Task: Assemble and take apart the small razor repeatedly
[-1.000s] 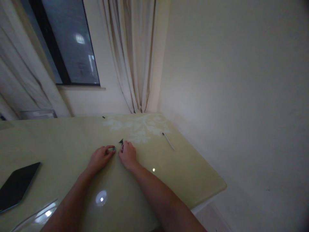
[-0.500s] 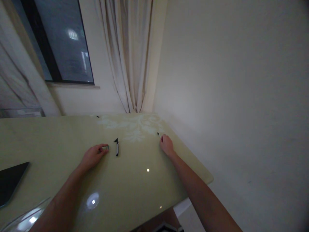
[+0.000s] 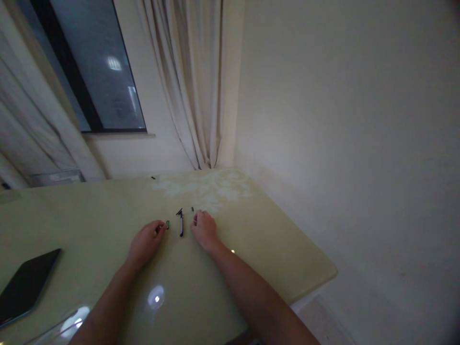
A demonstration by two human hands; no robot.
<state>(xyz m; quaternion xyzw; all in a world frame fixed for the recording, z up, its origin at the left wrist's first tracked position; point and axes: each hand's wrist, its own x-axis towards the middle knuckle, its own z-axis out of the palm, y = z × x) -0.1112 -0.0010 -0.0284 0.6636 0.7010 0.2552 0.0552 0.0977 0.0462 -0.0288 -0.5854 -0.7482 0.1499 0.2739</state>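
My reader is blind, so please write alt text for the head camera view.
A person's left hand holds a small dark piece and the right hand holds a slim, dark-tipped stick over a glossy yellowish table. A razor-like tool lies between the hands.

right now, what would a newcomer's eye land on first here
Probably the left hand and right hand, left of centre over the pale table, with a razor-like tool lying between them. Next, a dark flat device at far left and the dark-framed window at upper left.

The razor [image 3: 181, 226] obstructs left of the right hand [image 3: 204, 229]; table [image 3: 273, 239] lies open rightward.
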